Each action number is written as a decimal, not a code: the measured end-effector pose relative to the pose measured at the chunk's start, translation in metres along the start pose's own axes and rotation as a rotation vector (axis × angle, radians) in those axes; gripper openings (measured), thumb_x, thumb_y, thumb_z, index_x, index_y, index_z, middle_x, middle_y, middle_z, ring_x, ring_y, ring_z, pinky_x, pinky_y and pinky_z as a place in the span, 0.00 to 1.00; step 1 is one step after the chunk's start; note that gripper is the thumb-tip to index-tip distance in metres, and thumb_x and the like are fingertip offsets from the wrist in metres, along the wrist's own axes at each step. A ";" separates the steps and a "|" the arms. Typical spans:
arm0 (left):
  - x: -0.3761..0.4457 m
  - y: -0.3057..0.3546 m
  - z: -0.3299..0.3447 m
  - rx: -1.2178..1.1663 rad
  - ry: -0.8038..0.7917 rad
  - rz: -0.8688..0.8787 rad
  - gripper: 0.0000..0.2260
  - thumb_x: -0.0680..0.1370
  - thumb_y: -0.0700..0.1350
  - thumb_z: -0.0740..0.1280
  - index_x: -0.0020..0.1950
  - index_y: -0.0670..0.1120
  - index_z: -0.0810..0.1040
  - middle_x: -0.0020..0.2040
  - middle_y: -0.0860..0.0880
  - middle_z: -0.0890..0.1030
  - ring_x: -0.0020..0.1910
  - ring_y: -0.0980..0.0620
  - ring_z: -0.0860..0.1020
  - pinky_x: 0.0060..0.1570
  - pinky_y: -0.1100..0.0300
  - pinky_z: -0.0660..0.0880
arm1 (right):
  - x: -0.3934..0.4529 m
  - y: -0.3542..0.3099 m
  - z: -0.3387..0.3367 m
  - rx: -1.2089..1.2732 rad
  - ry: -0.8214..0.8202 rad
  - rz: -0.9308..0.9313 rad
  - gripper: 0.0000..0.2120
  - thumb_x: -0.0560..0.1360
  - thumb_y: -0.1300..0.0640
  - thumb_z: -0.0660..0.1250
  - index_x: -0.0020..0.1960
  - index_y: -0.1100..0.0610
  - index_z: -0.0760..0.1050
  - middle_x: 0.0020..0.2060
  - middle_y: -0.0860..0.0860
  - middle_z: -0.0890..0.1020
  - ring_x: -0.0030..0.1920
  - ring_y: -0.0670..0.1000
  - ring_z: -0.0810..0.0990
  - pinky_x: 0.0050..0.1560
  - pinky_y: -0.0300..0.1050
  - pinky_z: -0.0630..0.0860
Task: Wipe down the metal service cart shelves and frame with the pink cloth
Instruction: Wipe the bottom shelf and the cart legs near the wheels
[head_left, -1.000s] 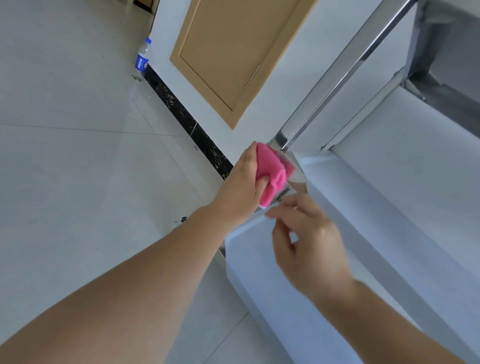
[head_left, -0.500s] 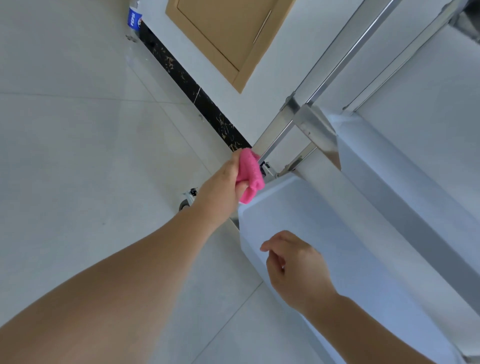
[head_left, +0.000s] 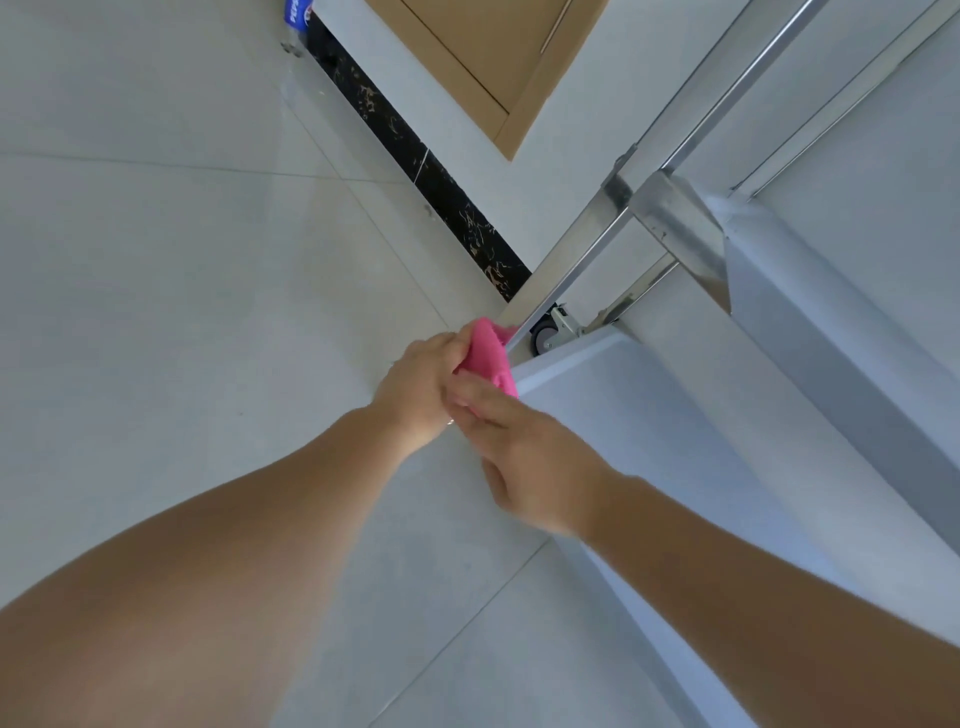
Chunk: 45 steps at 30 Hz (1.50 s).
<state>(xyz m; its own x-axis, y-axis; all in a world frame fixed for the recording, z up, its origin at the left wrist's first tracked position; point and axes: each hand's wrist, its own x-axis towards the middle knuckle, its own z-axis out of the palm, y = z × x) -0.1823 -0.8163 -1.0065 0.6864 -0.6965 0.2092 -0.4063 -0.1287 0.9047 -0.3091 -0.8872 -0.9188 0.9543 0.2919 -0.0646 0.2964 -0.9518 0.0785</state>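
My left hand (head_left: 421, 384) grips the bunched pink cloth (head_left: 488, 356) against the bottom of the metal cart's upright post (head_left: 561, 270), right at the corner of the lower shelf (head_left: 649, 415). My right hand (head_left: 530, 457) reaches in from the right, its fairly straight fingers touching the lower edge of the cloth and my left hand. The upper shelf (head_left: 831, 338) slants across the right side above the lower one. Just behind the cloth, under the post, a caster wheel (head_left: 545, 335) shows.
A pale tiled floor (head_left: 182, 312) fills the left. A black marble skirting (head_left: 415, 161) runs along the white wall with a wooden door (head_left: 493, 62). A plastic bottle with a blue label (head_left: 296, 10) stands by the skirting at the top.
My left hand slid the cloth down the post to the lower shelf corner. My right hand dropped away, then came back up to touch the cloth. The view tilted further down.
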 end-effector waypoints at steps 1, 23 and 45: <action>-0.003 -0.001 -0.003 -0.132 -0.045 -0.011 0.17 0.74 0.49 0.64 0.63 0.53 0.72 0.51 0.52 0.80 0.51 0.51 0.78 0.48 0.54 0.77 | 0.013 0.005 0.000 0.002 -0.043 0.004 0.26 0.69 0.73 0.62 0.67 0.65 0.69 0.72 0.60 0.63 0.72 0.56 0.63 0.66 0.48 0.70; -0.036 0.001 0.087 -0.595 0.622 -0.293 0.16 0.80 0.40 0.59 0.68 0.43 0.70 0.63 0.59 0.72 0.55 0.80 0.66 0.52 0.82 0.63 | -0.024 0.037 0.037 -0.349 0.145 0.029 0.18 0.64 0.64 0.70 0.54 0.60 0.80 0.56 0.57 0.80 0.61 0.60 0.77 0.65 0.59 0.68; -0.037 0.059 0.150 -0.575 0.503 -0.456 0.25 0.82 0.45 0.47 0.74 0.43 0.36 0.76 0.43 0.40 0.75 0.45 0.48 0.73 0.54 0.50 | -0.274 -0.030 0.022 -0.124 0.313 0.577 0.16 0.67 0.65 0.57 0.46 0.62 0.83 0.50 0.58 0.83 0.47 0.60 0.83 0.48 0.56 0.79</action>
<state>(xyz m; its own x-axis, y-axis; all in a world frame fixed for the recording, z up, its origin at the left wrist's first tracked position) -0.3223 -0.9042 -1.0166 0.9460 -0.2543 -0.2012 0.2443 0.1510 0.9579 -0.5804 -0.9407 -0.9253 0.9217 -0.2298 0.3126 -0.2810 -0.9510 0.1293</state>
